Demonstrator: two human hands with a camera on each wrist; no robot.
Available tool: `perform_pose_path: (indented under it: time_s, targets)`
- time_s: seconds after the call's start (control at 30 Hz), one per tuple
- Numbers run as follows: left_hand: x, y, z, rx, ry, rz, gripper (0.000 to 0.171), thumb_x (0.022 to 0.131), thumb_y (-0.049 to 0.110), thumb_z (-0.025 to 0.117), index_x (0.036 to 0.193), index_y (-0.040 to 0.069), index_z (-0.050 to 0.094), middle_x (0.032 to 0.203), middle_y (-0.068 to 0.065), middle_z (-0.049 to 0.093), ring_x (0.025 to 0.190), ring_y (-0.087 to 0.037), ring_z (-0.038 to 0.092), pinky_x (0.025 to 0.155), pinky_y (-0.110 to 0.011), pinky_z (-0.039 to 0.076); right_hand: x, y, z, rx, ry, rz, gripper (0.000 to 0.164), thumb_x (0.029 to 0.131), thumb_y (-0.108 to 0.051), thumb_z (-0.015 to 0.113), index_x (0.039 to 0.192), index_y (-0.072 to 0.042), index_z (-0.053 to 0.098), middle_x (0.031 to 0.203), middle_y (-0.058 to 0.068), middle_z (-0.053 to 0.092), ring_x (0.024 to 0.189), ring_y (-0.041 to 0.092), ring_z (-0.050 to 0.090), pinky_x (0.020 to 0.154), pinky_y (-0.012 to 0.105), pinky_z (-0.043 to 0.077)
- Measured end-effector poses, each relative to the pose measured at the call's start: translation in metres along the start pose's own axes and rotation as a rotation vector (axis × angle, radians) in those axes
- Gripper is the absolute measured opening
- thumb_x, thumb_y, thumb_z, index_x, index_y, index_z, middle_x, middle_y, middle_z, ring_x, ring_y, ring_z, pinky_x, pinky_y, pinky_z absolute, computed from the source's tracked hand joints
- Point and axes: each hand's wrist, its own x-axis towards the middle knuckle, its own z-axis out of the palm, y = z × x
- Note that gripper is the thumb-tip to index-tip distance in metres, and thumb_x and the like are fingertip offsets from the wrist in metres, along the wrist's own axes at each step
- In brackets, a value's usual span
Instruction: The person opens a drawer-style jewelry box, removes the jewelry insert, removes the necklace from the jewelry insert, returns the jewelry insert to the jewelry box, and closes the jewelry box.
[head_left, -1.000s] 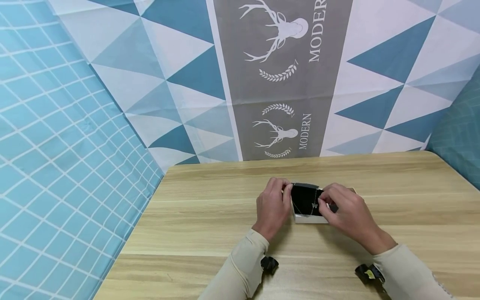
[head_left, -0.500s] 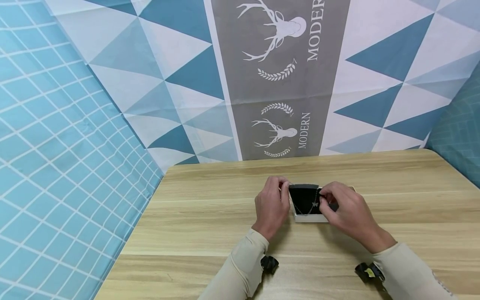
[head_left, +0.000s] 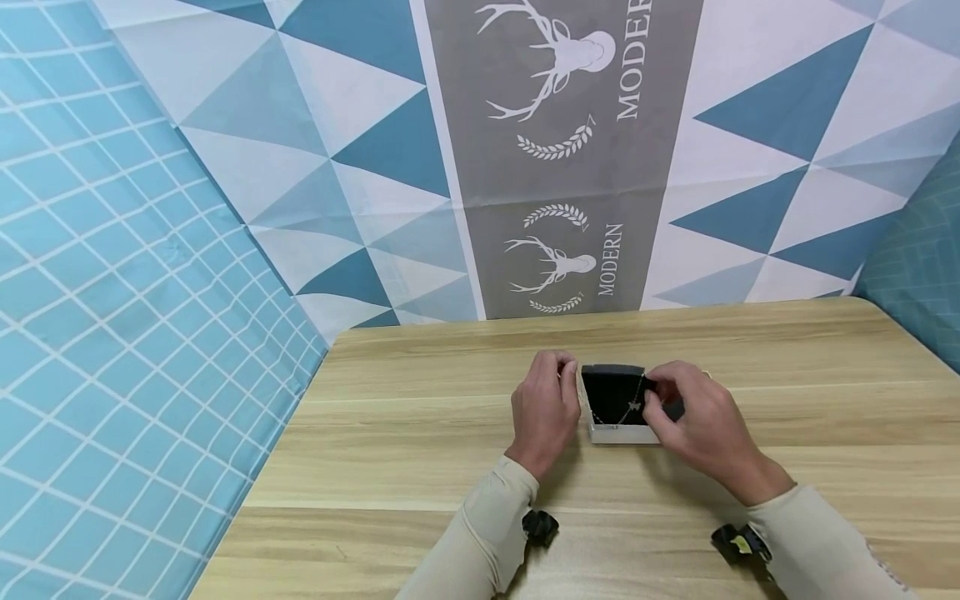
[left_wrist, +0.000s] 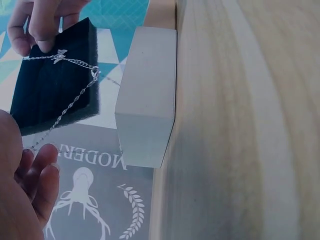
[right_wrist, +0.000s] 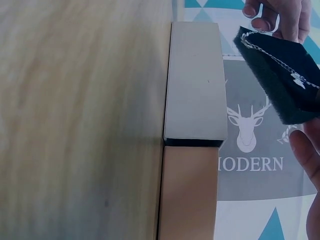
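Observation:
A black foam pad [head_left: 609, 393] is held tilted above a small white box [head_left: 621, 435] by my right hand [head_left: 701, 425], which pinches its right edge. Across the pad lies a thin silver necklace [left_wrist: 72, 104] with a small pendant, seen in the left wrist view. My left hand [head_left: 545, 412] is just left of the pad, its curled fingers pinching the chain where it runs off the pad's side. The right wrist view shows the pad [right_wrist: 270, 75] apart from the box, with the chain looped over its near corner. Parts of the right fingers are hidden behind the pad.
Beside the white box, a brown box-shaped piece [right_wrist: 190, 195] sits on the wooden table [head_left: 390, 433]. A patterned cloth [head_left: 547, 192] hangs behind the table, and a blue gridded cloth [head_left: 135, 292] hangs on the left.
The pad has shifted slightly right with the right hand and tips up more. A gap has opened between the left fingers and the pad's upper left corner, with chain hanging there.

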Motion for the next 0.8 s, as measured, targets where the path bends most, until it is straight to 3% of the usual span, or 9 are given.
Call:
perform_pose_path:
  time_s: [0.23, 0.8]
  targets:
    - [-0.0002, -0.0003, -0.0002, -0.004, -0.006, 0.009, 0.006, 0.101, 0.013, 0.057, 0.096, 0.012, 0.060, 0.092, 0.002, 0.063, 0.070, -0.009, 0.062, 0.055, -0.025, 0.047, 0.0010, 0.0008, 0.0032, -0.032, 0.103, -0.012, 0.035, 0.092, -0.028, 0.048, 0.097, 0.004, 0.062, 0.077, 0.005, 0.059, 0.062, 0.014, 0.053, 0.053, 0.026, 0.043]
    - [-0.0006, 0.0001, 0.0002, 0.000, -0.041, -0.006, 0.006, 0.101, 0.015, 0.059, 0.098, 0.013, 0.063, 0.090, 0.003, 0.064, 0.073, -0.007, 0.061, 0.058, -0.023, 0.048, 0.0030, -0.0007, 0.0028, -0.037, 0.121, -0.020, 0.035, 0.093, -0.027, 0.049, 0.098, 0.005, 0.062, 0.076, 0.006, 0.059, 0.061, 0.015, 0.054, 0.056, 0.023, 0.042]
